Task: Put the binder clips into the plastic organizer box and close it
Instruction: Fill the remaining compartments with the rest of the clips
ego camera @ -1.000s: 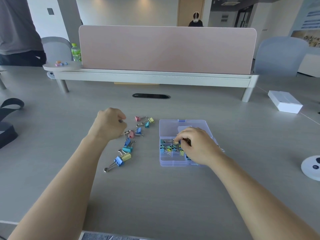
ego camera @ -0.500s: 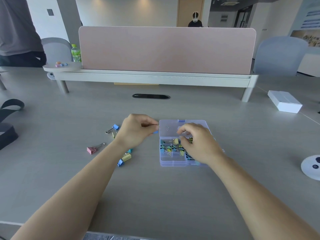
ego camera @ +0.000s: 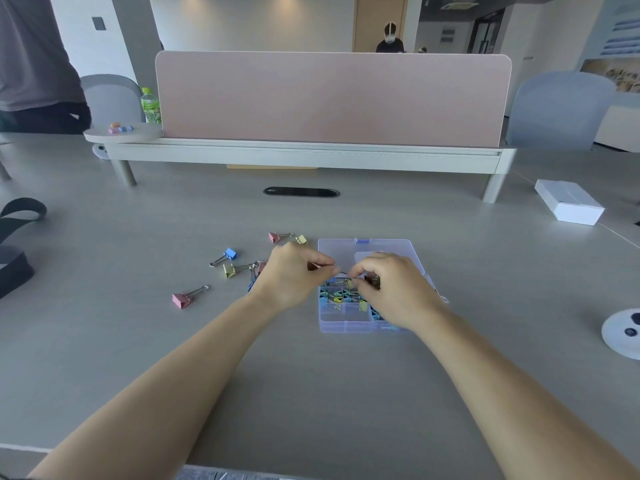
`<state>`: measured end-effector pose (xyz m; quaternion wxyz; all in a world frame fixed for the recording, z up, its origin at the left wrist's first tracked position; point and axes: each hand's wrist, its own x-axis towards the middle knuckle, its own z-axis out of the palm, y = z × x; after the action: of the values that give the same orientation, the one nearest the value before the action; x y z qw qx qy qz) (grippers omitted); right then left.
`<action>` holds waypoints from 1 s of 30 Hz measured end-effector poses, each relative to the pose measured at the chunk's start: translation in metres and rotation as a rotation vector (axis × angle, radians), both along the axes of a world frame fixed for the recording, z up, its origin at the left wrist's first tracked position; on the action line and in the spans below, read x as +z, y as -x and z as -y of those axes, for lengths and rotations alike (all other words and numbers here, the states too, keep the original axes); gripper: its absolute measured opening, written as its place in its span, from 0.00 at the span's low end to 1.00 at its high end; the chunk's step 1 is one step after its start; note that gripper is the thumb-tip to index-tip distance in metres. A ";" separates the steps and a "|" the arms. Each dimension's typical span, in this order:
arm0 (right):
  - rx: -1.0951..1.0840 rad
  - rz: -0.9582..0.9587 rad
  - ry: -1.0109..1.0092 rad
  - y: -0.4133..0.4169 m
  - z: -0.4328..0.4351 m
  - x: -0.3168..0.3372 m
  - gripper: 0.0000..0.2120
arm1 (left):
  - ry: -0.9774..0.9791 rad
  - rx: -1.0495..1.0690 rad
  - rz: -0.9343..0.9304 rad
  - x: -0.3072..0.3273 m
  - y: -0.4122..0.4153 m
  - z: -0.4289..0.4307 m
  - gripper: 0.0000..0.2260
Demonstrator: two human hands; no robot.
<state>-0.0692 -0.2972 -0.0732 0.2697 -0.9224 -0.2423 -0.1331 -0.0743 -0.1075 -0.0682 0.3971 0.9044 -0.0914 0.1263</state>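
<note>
The clear plastic organizer box (ego camera: 346,320) lies open on the table, its lid (ego camera: 367,249) flat behind it, with several coloured binder clips in its compartments. My left hand (ego camera: 294,277) is at the box's left edge and pinches a binder clip (ego camera: 341,271) by its wire handle. Over the box, my right hand (ego camera: 394,289) has curled fingers pinching a dark binder clip (ego camera: 374,281). Loose clips lie to the left: a pink clip (ego camera: 181,300), a blue clip (ego camera: 229,253), a yellow clip (ego camera: 228,270), and a pink clip (ego camera: 274,236) beside a yellow clip (ego camera: 301,239).
A white box (ego camera: 568,206) sits at the far right and a white round object (ego camera: 623,332) at the right edge. A black strap (ego camera: 17,237) lies at the left. A pink divider panel (ego camera: 332,98) and a cable grommet (ego camera: 301,192) stand behind.
My left hand moved right from the clip pile to the box edge with a clip. Several loose clips got scattered leftward. My right hand stayed over the box.
</note>
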 end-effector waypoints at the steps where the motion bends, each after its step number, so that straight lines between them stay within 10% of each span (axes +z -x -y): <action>1: -0.002 -0.001 0.000 0.000 0.000 0.001 0.07 | -0.050 -0.014 0.010 -0.001 0.000 0.000 0.07; 30: -0.042 -0.077 0.062 0.001 0.001 0.000 0.17 | -0.158 -0.149 0.163 -0.009 -0.005 -0.007 0.04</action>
<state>-0.0698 -0.2985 -0.0727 0.2472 -0.9397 -0.2163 -0.0954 -0.0696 -0.1009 -0.0769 0.3243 0.9103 -0.1998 0.1621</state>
